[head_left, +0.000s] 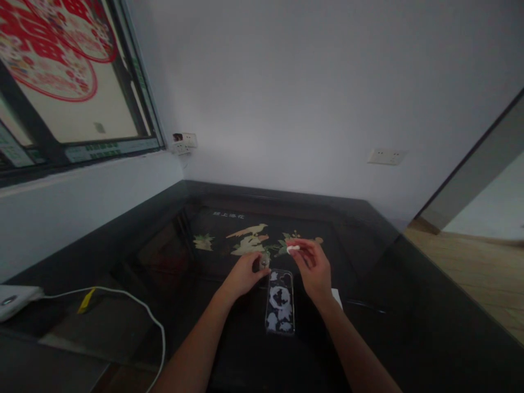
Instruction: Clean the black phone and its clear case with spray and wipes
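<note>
- One small white object (293, 249), shape too small to tell, was pinched at the fingertips of the right hand (313, 268), above the table.
- One small round translucent object (264, 261) was pinched by the left hand (244, 276), fingers curled.
- One clear phone case with white floral print (280, 301) lay flat between both hands.
- One dark glossy table with an inlaid bird motif (409, 316) bore everything.
- One white cable (135, 301) trailed at left, well apart.
- One white paper corner (337, 297) showed behind the right wrist.
</note>
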Demonstrator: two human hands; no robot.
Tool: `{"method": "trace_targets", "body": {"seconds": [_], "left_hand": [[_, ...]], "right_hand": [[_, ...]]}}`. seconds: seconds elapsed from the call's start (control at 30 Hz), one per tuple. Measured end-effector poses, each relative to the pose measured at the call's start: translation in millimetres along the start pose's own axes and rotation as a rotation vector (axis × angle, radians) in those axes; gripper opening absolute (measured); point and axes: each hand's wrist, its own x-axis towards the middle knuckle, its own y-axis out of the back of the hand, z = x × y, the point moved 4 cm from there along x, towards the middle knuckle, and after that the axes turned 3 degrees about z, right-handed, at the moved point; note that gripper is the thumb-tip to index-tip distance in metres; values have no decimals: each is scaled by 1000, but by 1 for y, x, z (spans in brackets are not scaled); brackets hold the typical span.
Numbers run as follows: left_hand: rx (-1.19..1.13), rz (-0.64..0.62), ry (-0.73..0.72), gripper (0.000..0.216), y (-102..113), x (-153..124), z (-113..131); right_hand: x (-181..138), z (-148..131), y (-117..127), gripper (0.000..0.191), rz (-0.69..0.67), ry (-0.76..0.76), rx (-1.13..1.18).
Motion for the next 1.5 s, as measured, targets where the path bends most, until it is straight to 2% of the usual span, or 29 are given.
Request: {"method": "trace_targets", "body": {"seconds": [0.2,0.4,0.57,0.73,1.23,1.5], "left_hand": [[63,-33,-80,17,-6,-8,20],[58,5,-130,19,-2,-9,36],[11,33,-134,24,1,-8,41],[-82,11,-136,28,2,-11,49],[-102,57,-159,27,4,-11,53],[-128,57,-145,26,8,-12,58]], "right_hand": [[-3,0,5,23,57,45,25],[-4,-2,5,20,53,62,9],[-6,-1,1,17,-32,9,-39],[-8,4,-3,19,-114,-15,-84],[-3,16,0,28,-69,-71,-116],[-4,15,-2,25,-81,-107,-88]]}}
